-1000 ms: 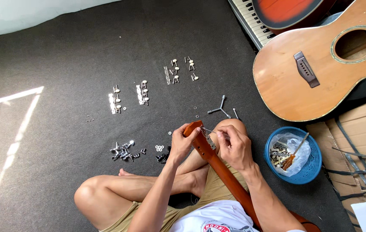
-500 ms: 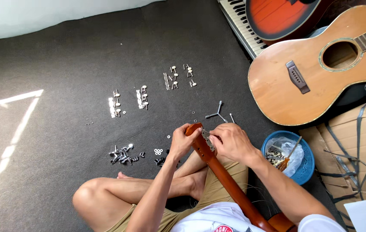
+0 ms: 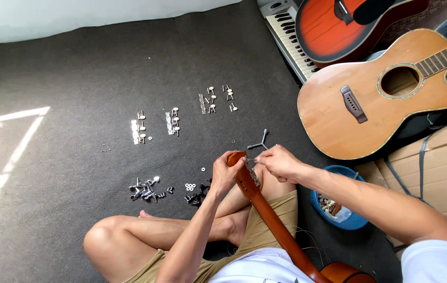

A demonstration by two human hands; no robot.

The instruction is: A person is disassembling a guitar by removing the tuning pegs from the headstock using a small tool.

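Your left hand (image 3: pixel 226 173) wraps the guitar headstock (image 3: pixel 243 170) to steady it over your crossed legs, while your right hand (image 3: pixel 278 162) pinches narrowly at a small metal part on its tuner strip (image 3: pixel 252 171) (too small to identify). Tuning machines (image 3: pixel 171 121) lie in rows on the dark carpet (image 3: pixel 76 78), within reach; an acoustic guitar (image 3: pixel 380 91) and keyboard (image 3: pixel 286 31) rest right.

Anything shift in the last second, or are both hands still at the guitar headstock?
Little changed. The left hand still grips the top of the reddish-brown headstock, and the right hand stays pinched at the metal tuner strip on its side. Nothing was picked up or let go. The view itself drifted a little. The tuner sets and loose hardware on the dark mat, the blue bowl and the tan acoustic guitar lie as before.
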